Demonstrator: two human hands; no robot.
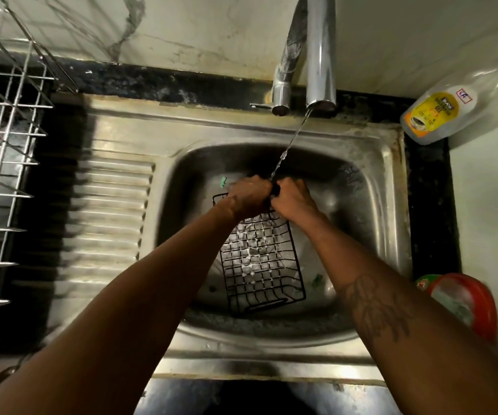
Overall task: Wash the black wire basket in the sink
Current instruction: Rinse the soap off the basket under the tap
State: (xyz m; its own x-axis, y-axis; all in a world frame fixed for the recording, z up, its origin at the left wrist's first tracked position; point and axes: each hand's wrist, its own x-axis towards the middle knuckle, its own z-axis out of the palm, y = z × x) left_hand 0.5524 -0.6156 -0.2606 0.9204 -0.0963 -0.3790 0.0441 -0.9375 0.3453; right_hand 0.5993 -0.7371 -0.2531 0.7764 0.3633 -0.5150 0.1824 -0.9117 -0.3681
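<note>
Arms [121, 324], SS sink [256, 354], marble wall [181, 31]

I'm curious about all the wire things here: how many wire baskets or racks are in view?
2. The black wire basket lies in the sink. A silver wire rack stands at the left, beside the sink. More may lie outside the frame.

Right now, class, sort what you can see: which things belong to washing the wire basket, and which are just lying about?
In the job: black wire basket, gripped at its far end by the left hand and right hand; sink; tap; running water.

Lying about: metal dish rack; clear bottle with a yellow label; red tub.
</note>
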